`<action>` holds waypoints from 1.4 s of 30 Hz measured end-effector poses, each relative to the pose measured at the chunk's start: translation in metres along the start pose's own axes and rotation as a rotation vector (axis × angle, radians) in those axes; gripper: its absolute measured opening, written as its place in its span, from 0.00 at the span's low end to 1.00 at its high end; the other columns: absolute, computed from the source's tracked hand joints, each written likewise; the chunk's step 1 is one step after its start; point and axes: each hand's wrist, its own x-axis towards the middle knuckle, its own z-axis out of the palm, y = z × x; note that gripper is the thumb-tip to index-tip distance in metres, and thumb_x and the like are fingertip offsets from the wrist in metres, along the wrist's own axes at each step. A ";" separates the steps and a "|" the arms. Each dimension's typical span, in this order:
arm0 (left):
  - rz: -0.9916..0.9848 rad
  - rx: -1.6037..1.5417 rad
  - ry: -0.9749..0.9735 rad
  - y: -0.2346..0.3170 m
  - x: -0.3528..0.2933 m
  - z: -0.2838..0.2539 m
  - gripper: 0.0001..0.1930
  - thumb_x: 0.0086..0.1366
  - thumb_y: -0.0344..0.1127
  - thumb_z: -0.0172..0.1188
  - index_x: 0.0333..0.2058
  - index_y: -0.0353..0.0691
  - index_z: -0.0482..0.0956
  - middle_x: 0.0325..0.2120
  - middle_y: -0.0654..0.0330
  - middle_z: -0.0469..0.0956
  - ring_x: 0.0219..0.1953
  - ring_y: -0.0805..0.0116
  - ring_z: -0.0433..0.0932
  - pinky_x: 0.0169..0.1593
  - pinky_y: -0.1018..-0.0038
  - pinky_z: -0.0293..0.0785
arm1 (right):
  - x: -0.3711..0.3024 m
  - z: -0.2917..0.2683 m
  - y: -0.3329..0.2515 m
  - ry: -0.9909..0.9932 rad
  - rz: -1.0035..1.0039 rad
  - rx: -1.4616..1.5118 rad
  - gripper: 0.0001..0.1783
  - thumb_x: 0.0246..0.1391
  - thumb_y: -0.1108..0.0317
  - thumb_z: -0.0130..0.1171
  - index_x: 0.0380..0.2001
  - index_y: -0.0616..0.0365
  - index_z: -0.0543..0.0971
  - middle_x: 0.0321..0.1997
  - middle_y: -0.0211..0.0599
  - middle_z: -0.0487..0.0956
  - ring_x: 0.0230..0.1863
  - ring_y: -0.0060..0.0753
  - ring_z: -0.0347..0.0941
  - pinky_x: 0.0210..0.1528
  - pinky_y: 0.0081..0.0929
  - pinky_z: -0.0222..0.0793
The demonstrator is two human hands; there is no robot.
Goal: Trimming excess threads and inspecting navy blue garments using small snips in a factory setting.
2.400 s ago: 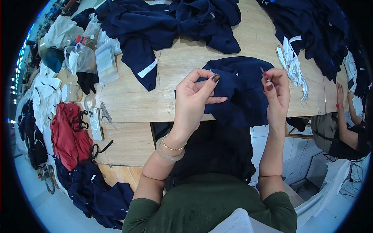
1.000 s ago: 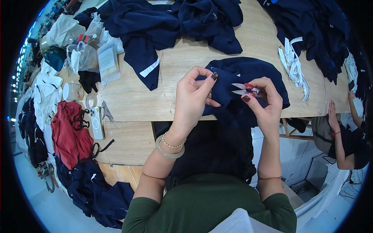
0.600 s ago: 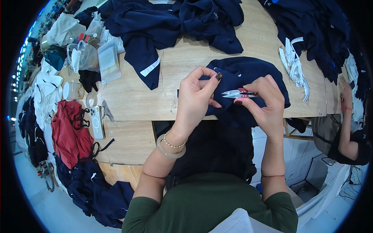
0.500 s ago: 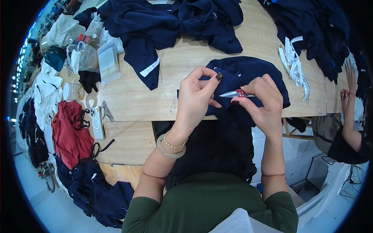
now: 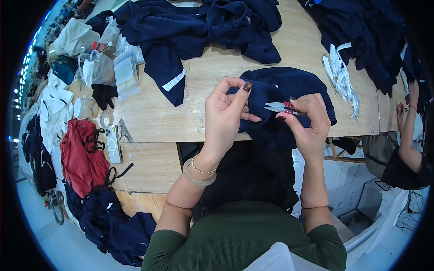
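A dark navy garment [image 5: 280, 90] lies at the near edge of the wooden table [image 5: 153, 117] and hangs over it toward me. My left hand [image 5: 226, 117] pinches a fold of its fabric between thumb and fingers. My right hand [image 5: 307, 122] grips small thread snips with red handles [image 5: 280, 107], blades pointing left toward the pinched fold, just short of my left fingers.
More navy garments [image 5: 181, 27] are heaped at the back and right [image 5: 361, 31]. White fabric strips [image 5: 339, 74] lie to the right. A phone [image 5: 113, 143], tape rolls and plastic bags sit left, with a red garment [image 5: 81, 153]. Another person's arm [image 5: 407, 135] is at right.
My right hand came in from the right with the snips and moved them left to the fold held by my left hand. The person at right raised an arm.
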 end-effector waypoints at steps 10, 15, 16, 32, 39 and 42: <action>-0.014 -0.013 0.030 0.003 -0.001 0.004 0.08 0.70 0.33 0.54 0.39 0.34 0.70 0.22 0.61 0.77 0.21 0.79 0.76 0.24 0.81 0.78 | 0.001 0.002 0.000 0.009 -0.054 -0.012 0.17 0.34 0.67 0.75 0.27 0.62 0.79 0.24 0.35 0.76 0.27 0.33 0.67 0.28 0.25 0.60; -0.011 0.008 0.028 0.003 -0.002 0.005 0.08 0.70 0.33 0.54 0.39 0.34 0.70 0.20 0.64 0.75 0.20 0.81 0.73 0.24 0.81 0.78 | 0.001 0.004 -0.001 -0.013 -0.068 -0.024 0.17 0.35 0.67 0.75 0.26 0.63 0.78 0.24 0.36 0.76 0.27 0.33 0.67 0.28 0.24 0.61; -0.013 0.013 0.038 0.004 -0.002 0.006 0.08 0.70 0.33 0.54 0.38 0.34 0.70 0.19 0.65 0.73 0.19 0.83 0.72 0.24 0.81 0.78 | 0.001 0.004 0.000 -0.018 -0.083 -0.033 0.16 0.36 0.68 0.75 0.26 0.63 0.77 0.25 0.36 0.75 0.27 0.32 0.67 0.29 0.23 0.61; -0.086 0.020 0.105 0.001 0.002 0.005 0.07 0.69 0.33 0.55 0.36 0.35 0.72 0.16 0.70 0.68 0.16 0.86 0.65 0.23 0.82 0.76 | 0.012 0.017 -0.001 0.031 0.394 0.483 0.06 0.51 0.77 0.60 0.33 0.62 0.75 0.30 0.27 0.73 0.32 0.16 0.67 0.35 0.13 0.63; -0.119 0.056 0.108 0.004 0.004 0.006 0.06 0.69 0.32 0.55 0.36 0.35 0.72 0.16 0.70 0.68 0.16 0.85 0.66 0.22 0.82 0.76 | 0.010 -0.012 0.006 -0.115 0.195 0.135 0.13 0.46 0.68 0.69 0.32 0.64 0.78 0.28 0.32 0.76 0.30 0.24 0.68 0.31 0.20 0.64; -0.123 0.057 0.106 0.002 0.004 0.008 0.06 0.69 0.32 0.55 0.36 0.35 0.72 0.16 0.69 0.69 0.16 0.85 0.66 0.22 0.82 0.76 | 0.012 -0.011 0.000 -0.124 0.133 0.068 0.12 0.42 0.68 0.70 0.29 0.63 0.79 0.26 0.33 0.76 0.28 0.29 0.68 0.28 0.22 0.62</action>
